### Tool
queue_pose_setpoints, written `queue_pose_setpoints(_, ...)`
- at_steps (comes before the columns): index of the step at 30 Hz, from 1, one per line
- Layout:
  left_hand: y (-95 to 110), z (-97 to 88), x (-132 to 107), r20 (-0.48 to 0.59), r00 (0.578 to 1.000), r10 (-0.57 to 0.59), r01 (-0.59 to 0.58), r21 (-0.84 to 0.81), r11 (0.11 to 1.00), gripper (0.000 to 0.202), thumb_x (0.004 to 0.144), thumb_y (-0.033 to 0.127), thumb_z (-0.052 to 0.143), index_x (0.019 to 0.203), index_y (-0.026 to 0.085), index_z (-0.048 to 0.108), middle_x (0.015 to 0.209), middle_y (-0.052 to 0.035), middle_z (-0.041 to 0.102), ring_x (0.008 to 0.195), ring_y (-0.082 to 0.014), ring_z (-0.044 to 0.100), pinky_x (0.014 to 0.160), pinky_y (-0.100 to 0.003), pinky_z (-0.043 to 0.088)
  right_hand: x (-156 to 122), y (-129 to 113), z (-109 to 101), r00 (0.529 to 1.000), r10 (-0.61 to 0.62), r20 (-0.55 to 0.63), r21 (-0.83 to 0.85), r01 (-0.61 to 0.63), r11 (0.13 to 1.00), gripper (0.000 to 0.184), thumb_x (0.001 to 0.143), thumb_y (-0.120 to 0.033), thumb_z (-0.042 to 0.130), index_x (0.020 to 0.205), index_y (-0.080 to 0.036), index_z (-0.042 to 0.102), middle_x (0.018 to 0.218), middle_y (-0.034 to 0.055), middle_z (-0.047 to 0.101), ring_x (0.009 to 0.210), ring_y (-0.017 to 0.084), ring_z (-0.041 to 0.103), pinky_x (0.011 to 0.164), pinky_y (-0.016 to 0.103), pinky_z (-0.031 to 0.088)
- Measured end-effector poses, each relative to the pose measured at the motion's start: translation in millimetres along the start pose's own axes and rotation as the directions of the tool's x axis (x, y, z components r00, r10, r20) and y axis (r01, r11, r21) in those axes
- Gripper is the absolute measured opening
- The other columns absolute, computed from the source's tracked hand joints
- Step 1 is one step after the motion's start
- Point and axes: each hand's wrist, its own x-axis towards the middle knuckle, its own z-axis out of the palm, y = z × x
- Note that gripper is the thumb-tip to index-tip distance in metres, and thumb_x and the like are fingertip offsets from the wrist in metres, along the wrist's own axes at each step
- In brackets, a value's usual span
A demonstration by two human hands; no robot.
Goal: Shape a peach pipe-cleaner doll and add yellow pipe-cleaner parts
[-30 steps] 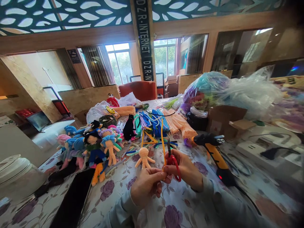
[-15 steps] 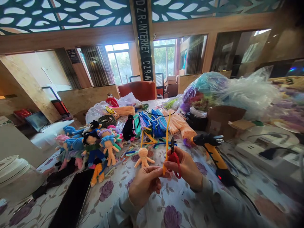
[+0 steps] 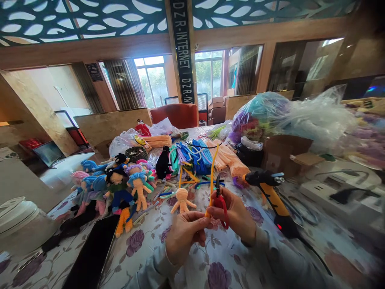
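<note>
Flanking the work are one phone point(image 3: 92, 255), left, and one glue gun point(image 3: 273, 198), right; one plain doll point(image 3: 182, 200) is just beyond. Together, left hand point(image 3: 183, 236) and right hand point(image 3: 237, 215) pinch one upright yellow pipe cleaner point(image 3: 213, 170), the right also gripping red-handled scissors point(image 3: 224, 209).

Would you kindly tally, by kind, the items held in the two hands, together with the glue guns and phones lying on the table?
Yellow stem: 1
Red-handled scissors: 1
Glue gun: 1
Phone: 1
Total: 4
</note>
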Motion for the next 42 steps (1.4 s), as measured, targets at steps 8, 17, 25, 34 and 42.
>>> queue_pose_setpoints(8,6.0,-12.4,3.8,-0.097,0.995,0.037,-0.038,0.000,0.999,0.025,0.053,0.032,0.078,0.058,0.012,0.066,0.052,-0.0010,0.062,0.033,-0.0049,0.044,0.032,-0.018,0.035,-0.5,-15.4,-6.6,0.994,0.064,0.084,-0.111,-0.054,0.992,0.038,0.076,-0.052,0.063,0.084,-0.018,0.048,0.065,-0.0032,0.053,0.057,0.010,0.049,0.056,0.025,0.039)
queue_pose_setpoints(17,25.5,-21.8,-3.1,-0.159,0.985,0.074,-0.074,0.005,0.997,0.025,0.054,0.031,0.077,0.065,0.010,0.066,0.050,-0.0008,0.062,0.034,-0.0043,0.044,0.033,-0.016,0.033,-7.7,-34.0,-15.4,0.852,0.356,0.384,-0.349,-0.223,0.910,0.054,0.074,-0.069,0.053,0.077,-0.015,0.051,0.056,-0.0025,0.051,0.046,0.008,0.045,0.044,0.021,0.031)
queue_pose_setpoints(25,19.6,-21.0,-0.6,-0.113,0.993,0.041,-0.039,0.021,0.999,0.022,0.056,0.029,0.077,0.059,0.013,0.063,0.050,-0.0012,0.063,0.033,-0.0049,0.043,0.032,-0.017,0.033,-7.5,-25.4,-20.0,0.791,0.482,0.376,-0.469,-0.287,0.835,0.053,0.073,-0.066,0.058,0.089,-0.015,0.056,0.056,-0.0041,0.051,0.045,0.006,0.044,0.041,0.018,0.033)
queue_pose_setpoints(34,14.0,-22.1,0.3,-0.060,0.997,0.042,-0.036,0.089,0.995,0.022,0.059,0.030,0.076,0.060,0.012,0.064,0.054,-0.0021,0.063,0.034,-0.0048,0.044,0.032,-0.017,0.035,-7.7,-28.7,-14.8,0.795,0.503,0.338,-0.492,-0.306,0.815,0.052,0.072,-0.065,0.060,0.087,-0.015,0.055,0.055,-0.0039,0.052,0.044,0.006,0.043,0.039,0.016,0.032)
queue_pose_setpoints(42,15.7,-18.8,-1.0,-0.066,0.997,0.031,-0.022,0.135,0.991,0.024,0.057,0.032,0.077,0.056,0.012,0.063,0.052,-0.0015,0.061,0.033,-0.0047,0.043,0.031,-0.017,0.035,-9.0,-32.0,-11.5,0.795,0.518,0.316,-0.492,-0.329,0.806,0.048,0.071,-0.062,0.061,0.085,-0.016,0.055,0.053,-0.0046,0.051,0.042,0.005,0.040,0.039,0.016,0.032)
